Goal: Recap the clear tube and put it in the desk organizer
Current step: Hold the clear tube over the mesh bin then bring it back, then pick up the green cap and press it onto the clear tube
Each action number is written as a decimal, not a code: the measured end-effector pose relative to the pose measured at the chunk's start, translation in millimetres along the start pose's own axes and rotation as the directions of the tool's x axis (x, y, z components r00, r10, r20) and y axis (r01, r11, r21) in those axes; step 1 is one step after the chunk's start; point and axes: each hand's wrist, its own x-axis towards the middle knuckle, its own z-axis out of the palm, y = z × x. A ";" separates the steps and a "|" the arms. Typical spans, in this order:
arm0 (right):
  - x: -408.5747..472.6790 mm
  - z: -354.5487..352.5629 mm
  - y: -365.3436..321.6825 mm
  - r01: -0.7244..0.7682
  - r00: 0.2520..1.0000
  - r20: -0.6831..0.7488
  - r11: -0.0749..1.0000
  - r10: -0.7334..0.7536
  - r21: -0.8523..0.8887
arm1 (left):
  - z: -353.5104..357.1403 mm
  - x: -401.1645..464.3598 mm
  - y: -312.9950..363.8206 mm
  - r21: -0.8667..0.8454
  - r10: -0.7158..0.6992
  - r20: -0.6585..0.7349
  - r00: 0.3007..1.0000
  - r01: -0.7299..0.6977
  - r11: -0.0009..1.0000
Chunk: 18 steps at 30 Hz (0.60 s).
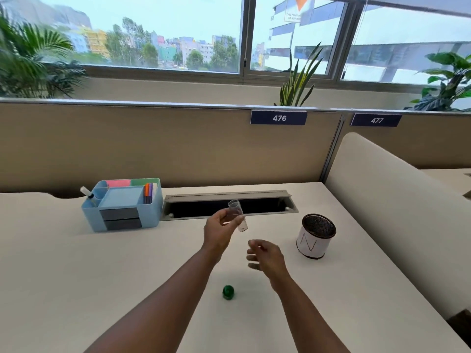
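Head view: left hand raised above the desk, fingers pinched around the middle of the clear tube, held tilted with the open mouth up. Right hand just below and right of the tube, fingers loosely curled, half open, holding nothing. Green cap lying on the desk between the forearms, well apart from both hands. Blue organizer far left; mesh cup right
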 end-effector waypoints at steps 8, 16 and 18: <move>-3.9 46.5 40.8 0.307 0.909 0.404 0.486 0.105 -0.818 | -62.2 -5.7 19.5 0.102 0.060 -0.022 0.998 -0.058 0.993; -13.1 59.7 47.4 0.348 0.931 0.364 0.387 -0.034 -0.854 | -85.6 -13.9 24.9 0.065 -0.018 0.015 1.000 0.017 0.998; -13.4 59.7 42.3 0.325 0.942 0.329 0.446 -0.072 -0.834 | -89.5 -15.8 26.8 0.056 -0.038 0.059 0.998 0.035 0.998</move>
